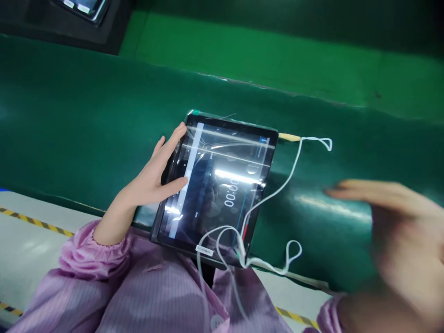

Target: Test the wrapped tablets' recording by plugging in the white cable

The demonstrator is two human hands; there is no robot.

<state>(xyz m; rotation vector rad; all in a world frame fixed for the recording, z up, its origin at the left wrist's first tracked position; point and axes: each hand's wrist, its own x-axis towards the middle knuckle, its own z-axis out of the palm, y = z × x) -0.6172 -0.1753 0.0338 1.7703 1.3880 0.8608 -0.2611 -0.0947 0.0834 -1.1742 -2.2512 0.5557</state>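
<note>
A black tablet [211,185] in clear film lies screen-up, its near edge by my clothing. Its lit screen reads 00:00, turned sideways. My left hand [152,178] holds the tablet at its left side, thumb on the screen and fingers along the edge. A yellow plug-like piece [289,137] sits at the far right corner, joined to a white cable [293,173]. The cable loops over the near right part of the tablet and down over my clothing. Apart from the tablet, my right hand [405,231] is smeared by motion on the right; its grip is unclear.
The tablet rests on a green mat [83,115] with a raised, worn far edge. Beyond it, at the upper left, a dark tray [38,27] bears another device [85,9]. Yellow-black striped tape [38,222] marks the pale floor below.
</note>
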